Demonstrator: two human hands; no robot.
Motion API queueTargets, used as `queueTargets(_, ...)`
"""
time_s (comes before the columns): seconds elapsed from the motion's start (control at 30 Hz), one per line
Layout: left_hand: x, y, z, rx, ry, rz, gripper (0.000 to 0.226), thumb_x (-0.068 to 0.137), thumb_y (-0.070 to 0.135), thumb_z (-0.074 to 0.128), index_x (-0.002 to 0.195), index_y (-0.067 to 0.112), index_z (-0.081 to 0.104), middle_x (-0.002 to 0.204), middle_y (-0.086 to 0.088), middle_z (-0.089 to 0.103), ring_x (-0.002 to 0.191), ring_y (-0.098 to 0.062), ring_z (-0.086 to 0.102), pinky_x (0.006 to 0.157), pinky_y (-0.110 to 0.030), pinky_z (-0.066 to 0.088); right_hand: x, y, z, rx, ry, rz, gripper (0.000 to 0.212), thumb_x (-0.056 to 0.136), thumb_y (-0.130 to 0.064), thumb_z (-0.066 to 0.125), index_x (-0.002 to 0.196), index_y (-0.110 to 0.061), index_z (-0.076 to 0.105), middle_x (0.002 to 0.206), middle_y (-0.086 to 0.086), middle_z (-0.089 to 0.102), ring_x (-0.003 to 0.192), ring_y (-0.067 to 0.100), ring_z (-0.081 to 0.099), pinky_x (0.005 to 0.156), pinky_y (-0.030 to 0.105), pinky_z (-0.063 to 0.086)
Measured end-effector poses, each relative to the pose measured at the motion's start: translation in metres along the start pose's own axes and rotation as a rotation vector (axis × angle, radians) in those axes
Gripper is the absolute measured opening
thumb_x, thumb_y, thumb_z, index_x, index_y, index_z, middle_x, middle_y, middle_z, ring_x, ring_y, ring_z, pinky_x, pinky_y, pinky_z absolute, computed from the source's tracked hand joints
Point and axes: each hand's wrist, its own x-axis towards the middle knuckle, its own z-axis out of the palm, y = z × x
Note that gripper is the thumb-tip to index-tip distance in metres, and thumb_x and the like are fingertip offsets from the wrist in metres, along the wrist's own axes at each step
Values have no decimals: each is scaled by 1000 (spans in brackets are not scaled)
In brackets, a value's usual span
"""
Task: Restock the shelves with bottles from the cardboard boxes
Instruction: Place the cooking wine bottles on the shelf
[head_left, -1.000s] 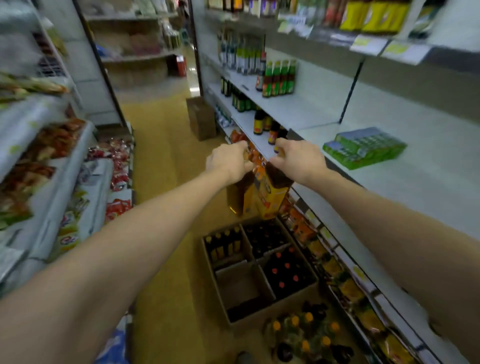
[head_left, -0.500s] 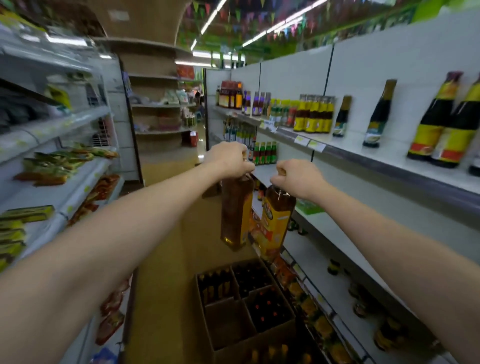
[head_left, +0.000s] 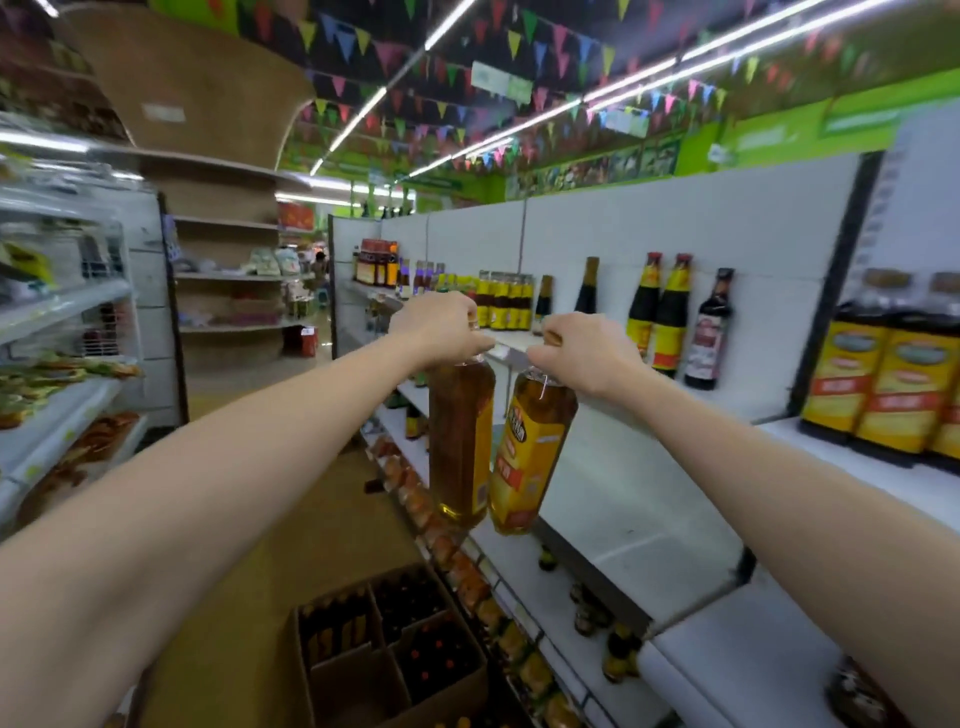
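The left hand (head_left: 441, 325) is curled over the top of an amber bottle (head_left: 460, 447), its fingers closed round the neck so that the cap is nearly hidden. That bottle hangs upright below the fist, tall and flat-sided, filled with clear golden-brown liquid, with a yellow label showing along its right edge. Just to the right, the right hand (head_left: 582, 353) grips the neck of a second bottle (head_left: 530, 452) in the same way, fingers wrapped tight. This one tilts, its base swung toward the left so that it lies close against the first bottle low down (whether they actually touch cannot be told). It shows a broad yellow label with a dark oval emblem near the top and a red band lower down; the print is too blurred to read.

Both bottles hang in the aisle, in front of the white shelving (head_left: 649, 467) on the right and above the floor. Below them, near the bottom edge, an open cardboard box (head_left: 467, 670) stands on the floor, its dividers forming compartments; some hold dark bottles with red or orange caps.

On the upper shelf to the right stand dark sauce bottles (head_left: 657, 317) with yellow and red labels, and nearer, large yellow-labelled jugs (head_left: 878, 384). Far down the aisle more bottles line the shelves, and coloured pennants (head_left: 467, 67) hang from the ceiling.
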Motion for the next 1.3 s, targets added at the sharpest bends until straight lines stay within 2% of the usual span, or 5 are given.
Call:
queueTargets(0.3,39,98,-26,-141,92,253,37,83,37,58,59,14,42,57,0,41,54,-17,40,48,-28,28,-38,44,-100,-181,151,209,34,87,-30,54,61,-18,37,62,-1,44,61,20,43,50,29,27)
queueTargets(0.53,73,181,-29,-297,204,452,38,84,40,59,61,16,43,61,0,43,66,-22,46,52,-28,29,-70,81,-157,-307,294,394,35,86,-27,54,60,-15,35,61,1,40,59,19,37,50,29,25)
queueTargets(0.73,78,259,-23,-429,239,602,38,85,39,58,59,15,44,59,-1,45,66,-24,49,53,-29,30,-107,113,-186,-422,398,548,38,87,-36,56,59,-18,37,62,0,42,67,23,41,54,29,27)
queueTargets(1.13,67,372,-12,-571,221,722,41,84,34,59,54,14,39,53,0,40,58,-23,44,51,-27,29,-152,174,-250,-569,384,649,35,88,-29,53,60,-17,35,61,-1,39,56,14,32,50,27,23)
queueTargets(1.3,73,400,2,-510,205,754,38,87,39,57,63,12,46,61,-2,45,64,-23,48,55,-28,34,-156,208,-256,-582,339,661,34,88,-33,54,61,-18,39,61,-2,42,56,12,34,51,27,24)
